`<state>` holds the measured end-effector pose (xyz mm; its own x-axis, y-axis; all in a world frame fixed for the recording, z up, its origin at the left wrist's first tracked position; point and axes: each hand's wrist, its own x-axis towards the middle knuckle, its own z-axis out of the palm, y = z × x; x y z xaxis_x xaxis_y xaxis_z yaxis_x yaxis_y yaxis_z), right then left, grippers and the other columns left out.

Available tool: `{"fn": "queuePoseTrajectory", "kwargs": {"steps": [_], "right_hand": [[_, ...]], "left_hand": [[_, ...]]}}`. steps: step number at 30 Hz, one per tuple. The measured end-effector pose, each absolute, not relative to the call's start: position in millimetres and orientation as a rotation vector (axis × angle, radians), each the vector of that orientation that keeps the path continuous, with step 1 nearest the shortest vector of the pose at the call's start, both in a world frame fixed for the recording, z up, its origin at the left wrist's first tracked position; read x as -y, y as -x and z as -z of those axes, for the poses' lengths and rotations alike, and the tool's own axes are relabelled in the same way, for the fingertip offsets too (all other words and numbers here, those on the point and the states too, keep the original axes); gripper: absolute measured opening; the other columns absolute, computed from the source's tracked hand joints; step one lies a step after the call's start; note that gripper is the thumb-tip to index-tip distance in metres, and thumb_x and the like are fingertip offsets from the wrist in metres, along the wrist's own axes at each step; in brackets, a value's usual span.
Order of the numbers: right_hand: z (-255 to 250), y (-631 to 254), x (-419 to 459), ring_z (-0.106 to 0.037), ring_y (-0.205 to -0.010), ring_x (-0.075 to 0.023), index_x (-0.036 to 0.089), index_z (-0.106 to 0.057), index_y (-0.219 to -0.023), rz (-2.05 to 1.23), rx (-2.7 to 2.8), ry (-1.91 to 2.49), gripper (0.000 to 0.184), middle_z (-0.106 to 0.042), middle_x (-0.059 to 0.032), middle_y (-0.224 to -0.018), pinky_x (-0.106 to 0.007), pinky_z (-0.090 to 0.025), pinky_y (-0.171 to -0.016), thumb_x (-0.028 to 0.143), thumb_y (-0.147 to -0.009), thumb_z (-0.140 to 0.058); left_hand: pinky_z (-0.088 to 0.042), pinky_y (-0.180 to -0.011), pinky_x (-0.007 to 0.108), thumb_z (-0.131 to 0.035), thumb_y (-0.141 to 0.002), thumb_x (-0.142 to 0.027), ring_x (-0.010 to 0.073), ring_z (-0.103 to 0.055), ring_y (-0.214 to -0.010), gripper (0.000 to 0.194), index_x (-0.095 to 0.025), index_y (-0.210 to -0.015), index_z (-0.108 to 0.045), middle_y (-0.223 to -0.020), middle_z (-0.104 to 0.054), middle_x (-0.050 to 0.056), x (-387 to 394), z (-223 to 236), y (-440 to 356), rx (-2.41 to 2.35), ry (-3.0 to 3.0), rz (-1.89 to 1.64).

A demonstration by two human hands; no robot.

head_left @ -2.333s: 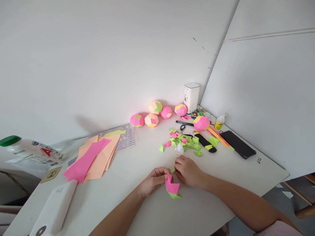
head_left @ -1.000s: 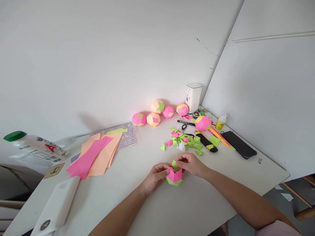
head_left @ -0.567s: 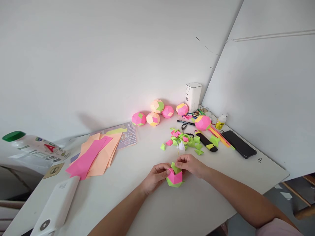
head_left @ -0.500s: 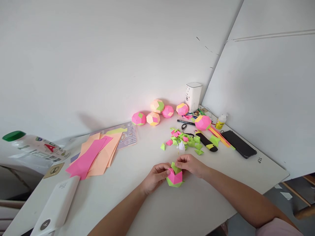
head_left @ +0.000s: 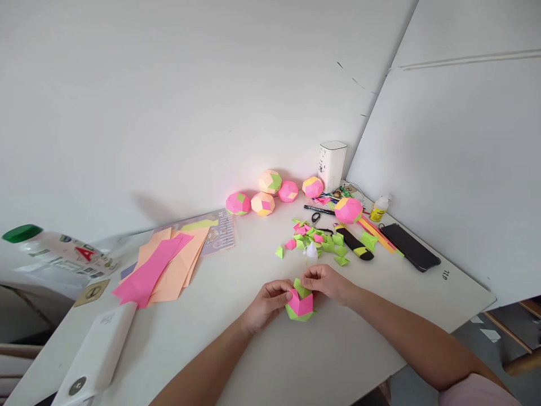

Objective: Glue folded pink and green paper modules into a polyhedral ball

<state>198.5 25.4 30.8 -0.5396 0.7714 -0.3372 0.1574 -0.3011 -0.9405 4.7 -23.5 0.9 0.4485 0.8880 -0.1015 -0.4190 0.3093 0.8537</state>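
Observation:
A part-built pink and green paper ball (head_left: 299,307), open at the top, is held between my two hands just above or on the table's near part. My left hand (head_left: 267,304) pinches its left rim, thumb at the front. My right hand (head_left: 327,282) grips the right side of the upper rim, near a green flap standing up at the back. Just beyond my hands stands a small white-capped glue bottle (head_left: 311,254). Behind it lies a pile of folded green and pink paper pieces (head_left: 327,242).
Several finished paper balls (head_left: 262,204) sit along the wall. To the right lie a utility knife (head_left: 354,243), black phone (head_left: 409,247), yellow-labelled bottle (head_left: 379,210) and scissors (head_left: 315,217). Paper sheets (head_left: 163,270), a white device (head_left: 99,352) and a green-capped bottle (head_left: 63,248) occupy the left.

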Motion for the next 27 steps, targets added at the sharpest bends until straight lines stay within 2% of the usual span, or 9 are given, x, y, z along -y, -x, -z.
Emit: {"fn": "queuePoseTrajectory", "kwargs": {"steps": [6,15,21,27], "right_hand": [[-29.8,-197.4,-24.8,-0.053,-0.062,-0.0127,0.016,-0.062,-0.071,-1.901,1.500,1.158,0.035,-0.062,-0.0002,-0.067,-0.026,-0.040,-0.061,0.047,-0.064,-0.075],[-26.0,-195.5,-19.5,-0.055,-0.062,-0.0123,0.015,-0.063,-0.073,-1.850,1.489,1.155,0.030,-0.063,-0.0007,-0.069,-0.026,-0.041,-0.061,0.044,-0.070,-0.071],[-29.9,-194.3,-15.5,-0.051,-0.057,-0.0109,0.015,-0.062,-0.069,-1.792,1.536,1.173,0.028,-0.058,0.0013,-0.063,-0.024,-0.039,-0.055,0.042,-0.070,-0.070],[-23.9,-194.3,-15.7,-0.049,-0.056,-0.0110,0.016,-0.062,-0.070,-1.744,1.565,1.170,0.027,-0.056,0.0017,-0.061,-0.024,-0.036,-0.053,0.042,-0.071,-0.068]], "left_hand": [[-0.042,-0.070,0.029,-0.068,-0.076,-0.025,0.0157,-0.054,-0.074,0.010,-0.015,-0.072,-0.068,-0.078,-0.058,0.004,23.2,-2.6,-5.5,-0.658,-0.866,-0.944],[-0.042,-0.069,0.027,-0.069,-0.074,-0.025,0.0149,-0.054,-0.073,0.011,-0.015,-0.071,-0.067,-0.077,-0.060,0.004,22.9,-5.6,-7.4,-0.700,-0.854,-0.914],[-0.041,-0.063,0.025,-0.072,-0.071,-0.025,0.0129,-0.052,-0.067,0.018,-0.013,-0.060,-0.064,-0.074,-0.057,0.002,23.8,-10.8,-9.1,-0.757,-0.850,-0.916],[-0.041,-0.066,0.027,-0.076,-0.066,-0.026,0.0135,-0.053,-0.068,0.018,-0.013,-0.058,-0.066,-0.072,-0.058,0.002,22.9,-10.1,-10.6,-0.797,-0.839,-0.921]]}}
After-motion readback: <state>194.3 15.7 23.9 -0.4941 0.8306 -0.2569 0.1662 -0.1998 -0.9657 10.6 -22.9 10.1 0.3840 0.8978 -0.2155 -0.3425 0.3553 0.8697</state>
